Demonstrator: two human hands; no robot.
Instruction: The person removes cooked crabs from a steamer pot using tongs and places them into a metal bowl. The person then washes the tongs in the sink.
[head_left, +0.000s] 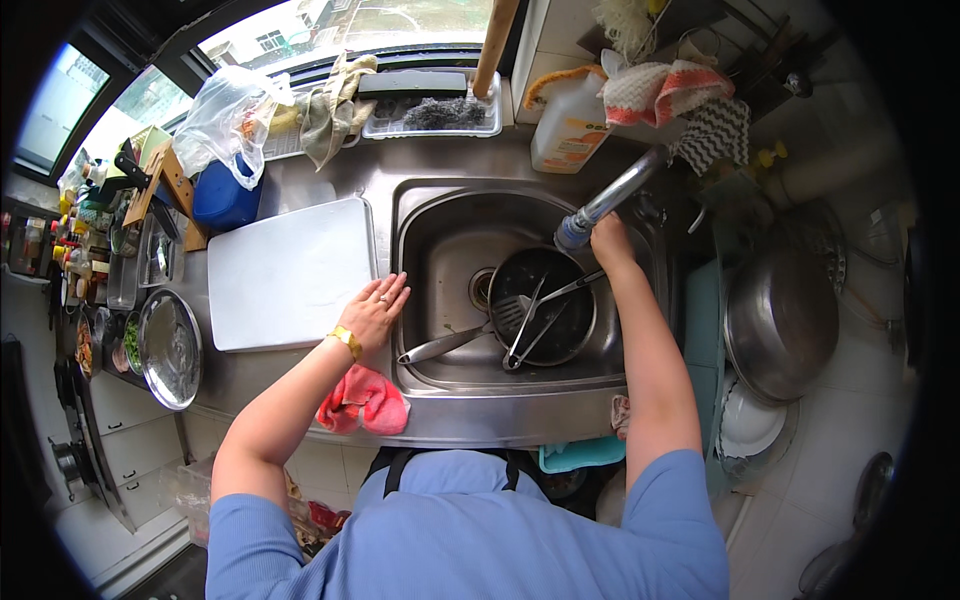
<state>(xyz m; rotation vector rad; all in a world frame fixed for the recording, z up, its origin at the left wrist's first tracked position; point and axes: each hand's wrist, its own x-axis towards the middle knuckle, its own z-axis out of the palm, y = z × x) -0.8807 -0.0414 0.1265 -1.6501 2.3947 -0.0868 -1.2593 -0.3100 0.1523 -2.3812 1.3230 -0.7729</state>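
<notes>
My left hand (379, 306) lies flat with fingers stretched out, over the right edge of a white cutting board (289, 274) beside the sink rim. It holds nothing. My right hand (612, 241) is at the sink's far right side, by the metal faucet spout (604, 202); its fingertips are hidden, so I cannot tell whether it grips anything. In the stainless steel sink (442, 247) a dark frying pan (540, 266) sits beside the drain (481, 287), its handle (446, 345) pointing left. Metal tongs (521, 337) and a slotted spatula (512, 313) lie in the pan.
A red cloth (365, 401) lies on the counter's front edge. Behind the sink stand a large plastic bottle (568, 124) and a clear tray (435, 124) with steel wool. A blue container (227, 195) and a metal lid (170, 349) are left; a metal basin (780, 319) is right.
</notes>
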